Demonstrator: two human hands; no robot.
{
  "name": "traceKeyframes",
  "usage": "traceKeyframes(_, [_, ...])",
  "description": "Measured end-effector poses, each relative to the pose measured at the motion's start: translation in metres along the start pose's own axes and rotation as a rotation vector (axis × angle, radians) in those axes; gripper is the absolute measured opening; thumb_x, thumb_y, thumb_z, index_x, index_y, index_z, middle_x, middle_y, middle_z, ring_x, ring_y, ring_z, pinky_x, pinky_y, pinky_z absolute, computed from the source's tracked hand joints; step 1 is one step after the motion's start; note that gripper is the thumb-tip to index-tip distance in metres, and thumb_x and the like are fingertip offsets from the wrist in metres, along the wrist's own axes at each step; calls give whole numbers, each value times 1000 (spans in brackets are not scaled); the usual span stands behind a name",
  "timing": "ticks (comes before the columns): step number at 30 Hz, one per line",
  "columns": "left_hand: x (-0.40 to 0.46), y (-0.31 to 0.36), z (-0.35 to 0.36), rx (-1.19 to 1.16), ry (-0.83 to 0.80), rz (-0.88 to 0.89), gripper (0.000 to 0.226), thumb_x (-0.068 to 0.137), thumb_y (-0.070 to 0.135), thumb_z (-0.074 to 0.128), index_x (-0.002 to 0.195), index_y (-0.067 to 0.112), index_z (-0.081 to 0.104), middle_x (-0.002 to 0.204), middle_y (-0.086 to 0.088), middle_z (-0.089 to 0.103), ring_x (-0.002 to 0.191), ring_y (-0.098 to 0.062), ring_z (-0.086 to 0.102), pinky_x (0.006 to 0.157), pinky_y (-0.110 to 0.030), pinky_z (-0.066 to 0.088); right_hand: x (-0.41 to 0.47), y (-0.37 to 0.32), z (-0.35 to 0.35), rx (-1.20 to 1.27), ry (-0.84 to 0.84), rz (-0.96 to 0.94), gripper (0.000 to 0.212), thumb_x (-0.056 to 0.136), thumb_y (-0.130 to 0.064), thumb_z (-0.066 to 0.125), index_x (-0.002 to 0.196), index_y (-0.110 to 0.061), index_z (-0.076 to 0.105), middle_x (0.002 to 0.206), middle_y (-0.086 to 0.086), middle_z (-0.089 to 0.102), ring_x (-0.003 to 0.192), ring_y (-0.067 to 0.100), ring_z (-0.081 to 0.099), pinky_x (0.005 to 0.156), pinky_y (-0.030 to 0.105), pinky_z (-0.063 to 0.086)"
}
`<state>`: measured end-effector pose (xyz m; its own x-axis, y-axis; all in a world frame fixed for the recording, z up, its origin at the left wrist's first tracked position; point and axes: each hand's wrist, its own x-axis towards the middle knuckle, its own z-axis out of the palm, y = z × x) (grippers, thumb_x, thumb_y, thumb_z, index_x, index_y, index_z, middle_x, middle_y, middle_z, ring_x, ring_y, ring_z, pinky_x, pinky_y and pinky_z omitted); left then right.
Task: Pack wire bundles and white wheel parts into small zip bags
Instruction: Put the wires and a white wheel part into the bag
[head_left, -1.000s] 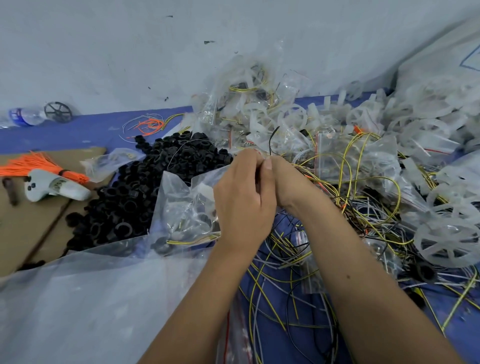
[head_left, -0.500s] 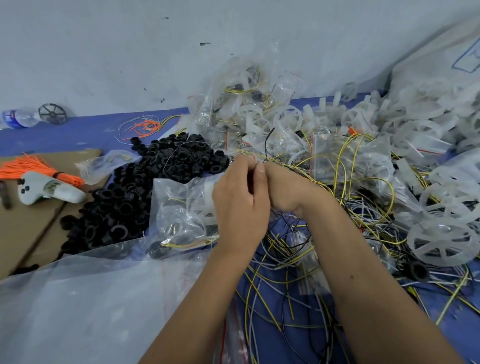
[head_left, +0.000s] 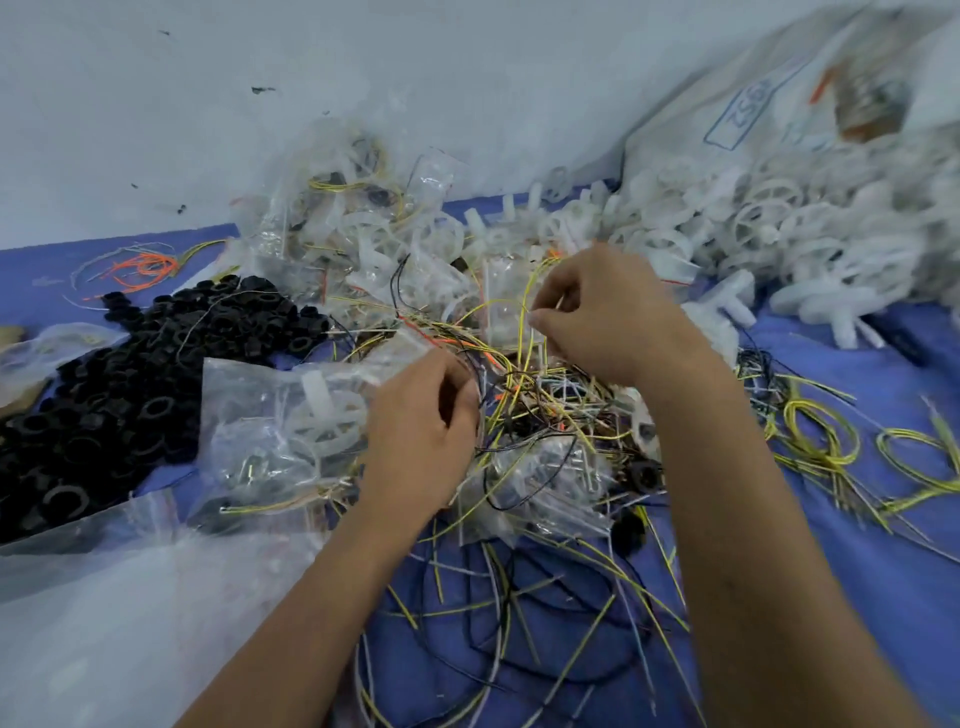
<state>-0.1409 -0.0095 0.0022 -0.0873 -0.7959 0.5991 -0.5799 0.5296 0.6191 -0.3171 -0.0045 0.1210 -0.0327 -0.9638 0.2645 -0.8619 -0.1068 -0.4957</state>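
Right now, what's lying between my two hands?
In the head view, a tangle of yellow, black and orange wires fills the gap between the left hand and the right hand.

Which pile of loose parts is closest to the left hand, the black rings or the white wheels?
The black rings: they lie just beyond the filled bag beside the left hand, while the white wheels are heaped at far right.

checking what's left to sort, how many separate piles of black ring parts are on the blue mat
1. The pile of black rings lies at the left, beside the filled zip bag by the left hand. Stray rings may be hidden under the wire tangle.
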Motion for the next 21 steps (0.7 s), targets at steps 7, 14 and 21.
traceKeyframes(7, [-4, -7, 9, 93, -69, -24, 20, 90, 16, 66, 79, 29, 55, 64, 14, 58, 62, -3, 56, 56, -29, 43, -27, 56, -14, -276, -265, 241, 14, 87, -17, 72, 100, -19, 75, 104, 10, 70, 100, 29, 63, 89, 41, 53])
traceKeyframes(14, [-6, -12, 11, 131, -81, -49, 22, 90, 15, 68, 78, 28, 55, 62, 15, 57, 64, -3, 57, 54, -19, 34, -29, 60, -12, -289, -367, 254, 31, 86, -3, 69, 107, -25, 69, 106, 4, 67, 96, 28, 56, 107, 51, 40])
traceKeyframes(21, [-6, -10, 10, 121, -72, -97, 22, 89, 13, 69, 77, 27, 57, 61, 14, 58, 66, -3, 58, 54, -11, 35, -19, 53, -3, -183, -353, 182, 36, 81, 12, 65, 102, -17, 71, 102, 6, 62, 90, 28, 65, 64, 30, 47])
